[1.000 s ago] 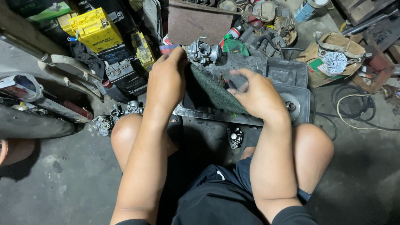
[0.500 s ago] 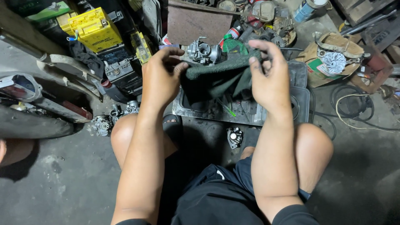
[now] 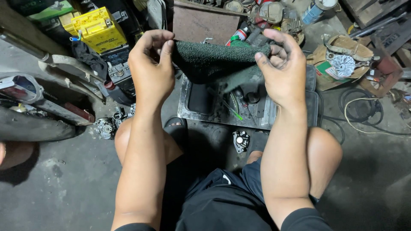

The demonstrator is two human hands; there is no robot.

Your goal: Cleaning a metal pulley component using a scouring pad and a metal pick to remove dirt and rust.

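The cloth [image 3: 214, 60] pinched between the left hand [image 3: 152, 68] and right hand [image 3: 284, 70] looks like coarse, dark green fabric with a nubbly, matt weave. Below it, the tray [image 3: 195, 113] is dull, grimy metal. At 10 o'clock, the yellow battery [image 3: 98, 30] has smooth, slightly glossy plastic. At 2 o'clock, the torn box [image 3: 325, 68] is matt brown cardboard. The floor [image 3: 64, 188] is rough, stained concrete.

We see a dark green cloth [image 3: 214, 60], yellow box [image 3: 96, 30], grey metal tray [image 3: 195, 113], black shorts [image 3: 227, 201].
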